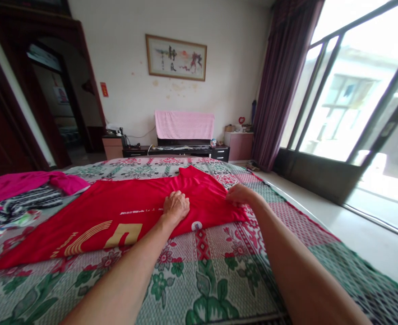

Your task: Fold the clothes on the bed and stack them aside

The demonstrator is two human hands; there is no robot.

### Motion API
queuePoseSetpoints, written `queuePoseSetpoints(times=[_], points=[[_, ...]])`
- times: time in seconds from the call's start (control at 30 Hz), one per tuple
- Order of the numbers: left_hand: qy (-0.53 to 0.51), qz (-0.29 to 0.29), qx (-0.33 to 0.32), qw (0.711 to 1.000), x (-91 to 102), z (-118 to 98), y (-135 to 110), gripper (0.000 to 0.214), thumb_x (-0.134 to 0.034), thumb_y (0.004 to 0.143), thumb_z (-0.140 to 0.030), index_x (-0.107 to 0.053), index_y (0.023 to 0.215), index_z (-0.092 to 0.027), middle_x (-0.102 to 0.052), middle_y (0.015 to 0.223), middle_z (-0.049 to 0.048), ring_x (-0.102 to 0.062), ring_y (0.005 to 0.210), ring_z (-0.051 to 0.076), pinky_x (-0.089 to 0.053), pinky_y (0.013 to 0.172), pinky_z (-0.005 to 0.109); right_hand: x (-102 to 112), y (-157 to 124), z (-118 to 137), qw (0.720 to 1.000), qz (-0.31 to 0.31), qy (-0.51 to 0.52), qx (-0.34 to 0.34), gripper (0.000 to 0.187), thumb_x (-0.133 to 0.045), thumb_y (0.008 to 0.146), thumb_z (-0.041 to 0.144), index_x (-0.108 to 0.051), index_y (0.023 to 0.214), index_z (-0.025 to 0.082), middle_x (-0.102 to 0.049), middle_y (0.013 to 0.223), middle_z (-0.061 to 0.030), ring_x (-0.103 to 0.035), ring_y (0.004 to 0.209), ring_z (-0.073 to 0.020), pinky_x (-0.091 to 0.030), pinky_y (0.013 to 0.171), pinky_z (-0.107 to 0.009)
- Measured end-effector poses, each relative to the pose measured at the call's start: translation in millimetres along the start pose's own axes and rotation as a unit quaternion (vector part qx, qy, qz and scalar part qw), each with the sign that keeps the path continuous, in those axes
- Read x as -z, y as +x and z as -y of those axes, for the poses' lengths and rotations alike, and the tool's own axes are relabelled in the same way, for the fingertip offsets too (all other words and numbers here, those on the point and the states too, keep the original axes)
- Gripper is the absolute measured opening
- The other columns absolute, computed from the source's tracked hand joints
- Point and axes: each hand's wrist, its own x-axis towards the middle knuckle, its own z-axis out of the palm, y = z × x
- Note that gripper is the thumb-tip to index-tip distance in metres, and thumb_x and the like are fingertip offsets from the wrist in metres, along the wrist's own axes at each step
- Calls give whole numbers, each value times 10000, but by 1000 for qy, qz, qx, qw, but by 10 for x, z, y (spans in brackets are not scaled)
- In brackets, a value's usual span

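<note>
A red T-shirt (pixel 134 196) with gold print lies folded over lengthwise across the bed, its lower part stretching to the left. My left hand (pixel 177 205) rests on the upper part of the shirt, fingers curled down and closed on the fabric. At the shirt's right end, my right hand (pixel 241 195) pinches the cloth near its edge; some of its fingertips are hidden. A small round white badge shows on the shirt between the two hands, close to the near edge.
A patterned bedspread (pixel 199 289) in green, pink and white covers the bed. Pink and striped clothes (pixel 33 192) lie at the left. Beyond the bed stand a low black cabinet (pixel 219 153) and a screen under a pink towel (pixel 184 125). Glass doors (pixel 348 99) are on the right.
</note>
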Motion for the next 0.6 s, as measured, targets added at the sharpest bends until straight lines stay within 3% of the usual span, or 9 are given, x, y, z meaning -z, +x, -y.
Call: queuePoseSetpoints(times=[0.07, 0.17, 0.23, 0.33, 0.47, 0.6], points=[[-2, -12, -12, 1000, 75, -30, 19, 303, -431, 875, -295, -666, 1006, -155, -628, 1133, 125, -517, 1125, 278, -386, 955, 395, 102, -18, -1, 997, 58, -34, -22, 129, -639, 633, 141, -651, 504, 139, -600, 457, -33, -563, 454, -135, -457, 497, -253], [-24, -35, -72, 996, 238, -149, 57, 303, -469, 859, -274, -648, 1082, -176, -594, 1221, 108, -484, 1180, 257, -369, 989, 371, 224, -54, -40, 994, 66, -71, -48, 153, -621, 682, 170, -638, 534, 131, -601, 490, -35, -576, 494, -134, -464, 524, -253], [-39, -11, -118, 992, 334, -266, 46, 283, -452, 873, -287, -669, 1030, -193, -626, 1159, 87, -519, 1133, 227, -385, 972, 343, 277, -112, -106, 993, 69, -74, -63, 199, -620, 712, 224, -624, 537, 128, -588, 489, -38, -582, 506, -140, -471, 524, -255], [-39, 62, -150, 986, 413, -424, -68, 316, -428, 895, -370, -697, 907, -206, -670, 1017, 68, -566, 1043, 215, -419, 921, 340, 330, -256, -227, 987, 130, -52, -83, 317, -640, 732, 386, -603, 547, 130, -582, 502, -36, -577, 503, -137, -487, 513, -256], [-21, 97, -157, 983, 448, -478, -323, 420, -391, 898, -497, -689, 981, -214, -651, 1113, 77, -535, 1125, 245, -400, 966, 392, 357, -465, -292, 973, 194, -20, -123, 408, -680, 695, 504, -569, 550, 139, -545, 478, -9, -536, 461, -116, -486, 493, -256], [-12, 99, -120, 988, 472, -406, -542, 539, -358, 888, -570, -580, 1229, -217, -513, 1366, 102, -407, 1295, 284, -322, 1060, 462, 299, -598, -228, 980, 169, -45, -94, 332, -660, 735, 375, -537, 518, 155, -508, 430, 11, -481, 393, -99, -422, 431, -231]])
